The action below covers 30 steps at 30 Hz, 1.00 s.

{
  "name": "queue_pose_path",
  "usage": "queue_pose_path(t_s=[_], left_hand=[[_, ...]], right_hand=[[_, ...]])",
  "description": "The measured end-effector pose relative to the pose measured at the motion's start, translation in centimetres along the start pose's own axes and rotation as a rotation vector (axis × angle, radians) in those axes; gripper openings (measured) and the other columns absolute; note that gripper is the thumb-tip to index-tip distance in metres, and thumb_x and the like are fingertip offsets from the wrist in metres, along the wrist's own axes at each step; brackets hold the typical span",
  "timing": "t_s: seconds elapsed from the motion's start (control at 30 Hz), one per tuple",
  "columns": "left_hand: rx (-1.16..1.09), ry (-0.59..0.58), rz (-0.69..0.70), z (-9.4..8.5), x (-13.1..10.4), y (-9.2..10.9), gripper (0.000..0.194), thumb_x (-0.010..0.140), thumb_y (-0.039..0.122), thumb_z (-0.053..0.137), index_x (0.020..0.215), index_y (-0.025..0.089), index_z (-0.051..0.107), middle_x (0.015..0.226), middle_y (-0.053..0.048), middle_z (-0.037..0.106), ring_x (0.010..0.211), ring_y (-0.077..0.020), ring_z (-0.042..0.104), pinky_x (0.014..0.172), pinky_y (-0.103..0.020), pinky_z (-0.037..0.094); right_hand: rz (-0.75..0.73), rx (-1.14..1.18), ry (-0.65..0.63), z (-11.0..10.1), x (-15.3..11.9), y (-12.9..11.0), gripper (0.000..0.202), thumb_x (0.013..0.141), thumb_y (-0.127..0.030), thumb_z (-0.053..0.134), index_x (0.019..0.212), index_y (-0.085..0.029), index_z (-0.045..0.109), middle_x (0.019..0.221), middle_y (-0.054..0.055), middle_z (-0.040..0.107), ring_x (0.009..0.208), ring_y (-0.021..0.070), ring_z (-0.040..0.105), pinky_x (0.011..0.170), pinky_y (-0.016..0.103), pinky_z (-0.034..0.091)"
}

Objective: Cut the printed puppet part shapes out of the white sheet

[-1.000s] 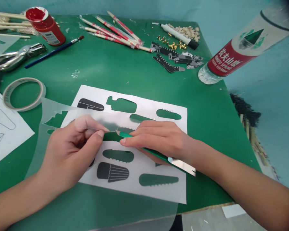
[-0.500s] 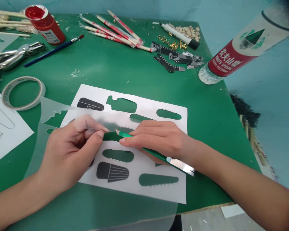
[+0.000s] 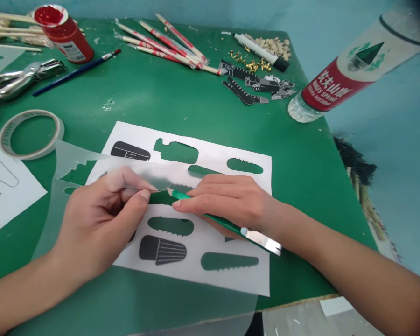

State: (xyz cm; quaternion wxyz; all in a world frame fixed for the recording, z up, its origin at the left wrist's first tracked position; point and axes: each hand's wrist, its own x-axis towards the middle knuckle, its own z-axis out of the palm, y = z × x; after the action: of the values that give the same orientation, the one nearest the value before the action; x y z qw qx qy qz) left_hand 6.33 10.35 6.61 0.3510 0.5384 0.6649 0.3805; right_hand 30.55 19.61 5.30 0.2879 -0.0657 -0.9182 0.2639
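My left hand [image 3: 105, 214] pinches the edge of a translucent plastic sheet [image 3: 126, 301] between thumb and forefinger. My right hand [image 3: 227, 200] is closed on a green craft knife [image 3: 224, 224]; its tip touches or nearly touches the sheet's edge, close to my left fingertips. Under both hands lies a white paper [image 3: 236, 287] with several cut-out openings, through which green shows. Dark printed shapes remain on it, one a ribbed black piece [image 3: 163, 250] below the hands. The sheet covers the paper's left part and reaches the front table edge.
A tape roll [image 3: 31, 134], silver pliers-like tool [image 3: 26, 79], blue brush [image 3: 77, 72] and red paint jar [image 3: 65, 35] stand or lie left. Wrapped sticks [image 3: 168, 44], black cut pieces [image 3: 255, 84], gold fasteners [image 3: 250, 61] and a marker [image 3: 261, 51] are behind. A bottle [image 3: 350, 70] stands right.
The whole view has shifted very slightly, with things on the left a little further left. Both hands keep their grip, and the knife tip stays beside my left fingertips.
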Motion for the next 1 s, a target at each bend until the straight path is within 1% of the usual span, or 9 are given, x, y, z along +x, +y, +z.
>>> queue_pose_path(t_s=[0.23, 0.43, 0.6, 0.8, 1.0], left_hand=[[0.006, -0.007, 0.029, 0.04, -0.12, -0.07, 0.009, 0.091, 0.030, 0.063, 0.085, 0.026, 0.068, 0.044, 0.011, 0.051, 0.036, -0.0068, 0.040, 0.036, -0.015, 0.031], [0.018, -0.011, 0.051, 0.19, -0.04, -0.16, 0.010, 0.092, 0.031, 0.062, 0.085, 0.026, 0.068, 0.044, 0.010, 0.050, 0.035, -0.0071, 0.041, 0.036, -0.016, 0.031], [0.046, 0.003, 0.052, 0.14, -0.12, -0.26, 0.011, 0.093, 0.031, 0.061, 0.085, 0.027, 0.068, 0.044, 0.011, 0.050, 0.036, -0.0071, 0.039, 0.037, -0.017, 0.030], [0.045, 0.000, 0.043, 0.08, -0.18, -0.27, 0.011, 0.093, 0.033, 0.062, 0.085, 0.028, 0.068, 0.043, 0.010, 0.050, 0.035, -0.0075, 0.040, 0.037, -0.017, 0.030], [0.023, -0.010, 0.050, 0.05, -0.27, -0.24, 0.011, 0.094, 0.031, 0.062, 0.086, 0.028, 0.069, 0.044, 0.010, 0.050, 0.037, -0.0070, 0.040, 0.037, -0.016, 0.031]], right_hand=[[-0.003, -0.005, -0.001, 0.06, 0.14, 0.15, 0.024, 0.103, -0.002, 0.058, 0.125, -0.006, 0.068, 0.106, 0.009, 0.081, 0.090, 0.0159, 0.069, 0.078, 0.030, 0.061], [0.019, 0.000, -0.018, 0.05, 0.01, 0.11, 0.026, 0.108, -0.004, 0.050, 0.127, -0.012, 0.066, 0.110, 0.008, 0.081, 0.094, 0.0145, 0.070, 0.082, 0.030, 0.061], [0.007, 0.001, -0.004, 0.15, -0.02, 0.17, 0.025, 0.106, -0.002, 0.053, 0.126, -0.010, 0.066, 0.109, 0.008, 0.081, 0.092, 0.0152, 0.070, 0.080, 0.030, 0.061], [0.007, -0.004, -0.008, 0.11, 0.06, 0.24, 0.026, 0.107, -0.004, 0.051, 0.126, -0.012, 0.066, 0.109, 0.008, 0.081, 0.092, 0.0151, 0.071, 0.080, 0.030, 0.061], [0.000, -0.006, -0.013, 0.07, 0.18, 0.24, 0.024, 0.106, -0.004, 0.053, 0.125, -0.009, 0.068, 0.107, 0.009, 0.080, 0.092, 0.0162, 0.070, 0.080, 0.031, 0.061]])
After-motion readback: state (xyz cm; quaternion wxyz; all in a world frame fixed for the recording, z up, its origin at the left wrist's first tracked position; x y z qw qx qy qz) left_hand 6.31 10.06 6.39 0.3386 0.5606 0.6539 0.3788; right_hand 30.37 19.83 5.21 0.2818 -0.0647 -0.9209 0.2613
